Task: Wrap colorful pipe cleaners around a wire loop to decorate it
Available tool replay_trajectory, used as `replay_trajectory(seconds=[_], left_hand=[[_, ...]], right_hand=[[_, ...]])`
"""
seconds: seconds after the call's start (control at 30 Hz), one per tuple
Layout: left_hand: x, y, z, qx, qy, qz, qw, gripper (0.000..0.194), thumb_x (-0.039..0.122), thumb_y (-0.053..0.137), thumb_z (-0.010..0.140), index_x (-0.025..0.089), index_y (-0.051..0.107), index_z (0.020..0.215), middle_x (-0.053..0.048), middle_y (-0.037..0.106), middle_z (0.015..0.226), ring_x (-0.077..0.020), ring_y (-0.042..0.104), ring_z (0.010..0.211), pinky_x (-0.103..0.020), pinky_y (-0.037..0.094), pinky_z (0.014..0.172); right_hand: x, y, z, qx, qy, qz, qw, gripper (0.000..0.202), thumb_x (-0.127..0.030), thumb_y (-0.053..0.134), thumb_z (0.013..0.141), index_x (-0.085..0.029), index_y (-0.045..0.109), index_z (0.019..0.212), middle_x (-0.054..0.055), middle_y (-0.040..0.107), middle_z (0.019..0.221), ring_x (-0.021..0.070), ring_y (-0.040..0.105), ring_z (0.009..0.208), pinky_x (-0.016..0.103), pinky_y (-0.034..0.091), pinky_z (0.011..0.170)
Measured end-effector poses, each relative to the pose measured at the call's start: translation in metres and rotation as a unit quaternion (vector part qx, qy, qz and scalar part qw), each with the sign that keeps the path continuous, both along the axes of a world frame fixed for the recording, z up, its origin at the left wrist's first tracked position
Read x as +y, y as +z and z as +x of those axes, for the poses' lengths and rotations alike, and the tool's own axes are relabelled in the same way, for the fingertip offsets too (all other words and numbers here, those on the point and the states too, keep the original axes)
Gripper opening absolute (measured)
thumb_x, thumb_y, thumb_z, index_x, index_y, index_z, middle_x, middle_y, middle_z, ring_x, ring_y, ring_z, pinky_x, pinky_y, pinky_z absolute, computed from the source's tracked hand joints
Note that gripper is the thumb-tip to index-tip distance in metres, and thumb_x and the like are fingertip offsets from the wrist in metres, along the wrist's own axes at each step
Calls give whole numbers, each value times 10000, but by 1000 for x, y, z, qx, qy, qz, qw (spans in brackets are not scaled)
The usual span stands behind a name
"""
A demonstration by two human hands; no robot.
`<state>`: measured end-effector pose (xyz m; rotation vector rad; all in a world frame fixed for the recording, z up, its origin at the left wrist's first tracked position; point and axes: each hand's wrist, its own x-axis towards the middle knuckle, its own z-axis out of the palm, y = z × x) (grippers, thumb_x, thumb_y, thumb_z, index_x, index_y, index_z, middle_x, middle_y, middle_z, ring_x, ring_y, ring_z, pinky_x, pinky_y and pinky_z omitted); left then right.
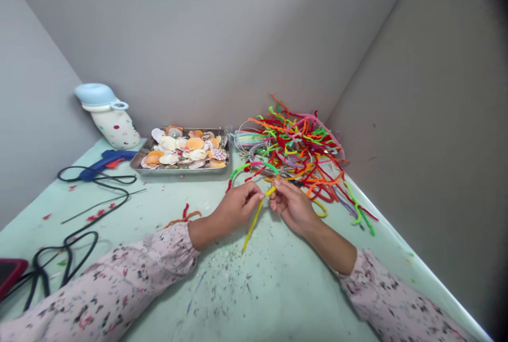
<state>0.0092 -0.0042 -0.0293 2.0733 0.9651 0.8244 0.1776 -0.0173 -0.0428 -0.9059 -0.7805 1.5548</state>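
Between my fingertips is a curved strip point(239, 169) in red, green and pink sections, arching away from me above the table. A yellow pipe cleaner point(252, 232) is coiled at the strip's near right end, and its loose tail hangs down toward me. My left hand point(234, 207) pinches the yellow pipe cleaner between thumb and forefinger. Close beside it, my right hand point(294, 208) pinches the strip's end near the yellow coil, fingers curled in. Part of the strip's left end is hidden behind my left hand.
A metal tray point(182, 171) of seashells stands at the back. Right of it lies a tangled heap of pipe cleaners point(296, 143). At left are a blue glue gun point(101, 164), a black cord point(69, 246) and a white bottle point(115, 126). Scraps dot the table point(254, 305); grey walls enclose it.
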Motion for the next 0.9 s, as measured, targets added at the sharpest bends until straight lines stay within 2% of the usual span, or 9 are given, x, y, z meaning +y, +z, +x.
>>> replay_trajectory(seconds=[0.33,0.63,0.9], left_hand=[[-5,0,1,61,27,103,992,186,265,384,900,173,533,837,-26,577,785,-146,495,702,-262,372,650],[-7,3,0,-4,11,31,999,206,262,378,895,165,530,795,-2,545,730,-131,484,688,-244,376,644],[-7,0,0,27,28,74,996,161,251,414,879,168,540,822,-9,571,746,-129,492,675,-244,369,621]], right_hand=[[0,-5,2,11,15,7,1000,190,-332,676,748,-175,574,784,-21,605,583,91,557,449,186,370,403],[-1,-1,1,9,7,10,1000,202,-341,685,737,-169,582,762,-21,599,576,87,547,441,185,376,401],[0,-5,2,6,9,9,1000,195,-339,684,743,-175,584,776,-20,603,585,92,547,442,189,372,395]])
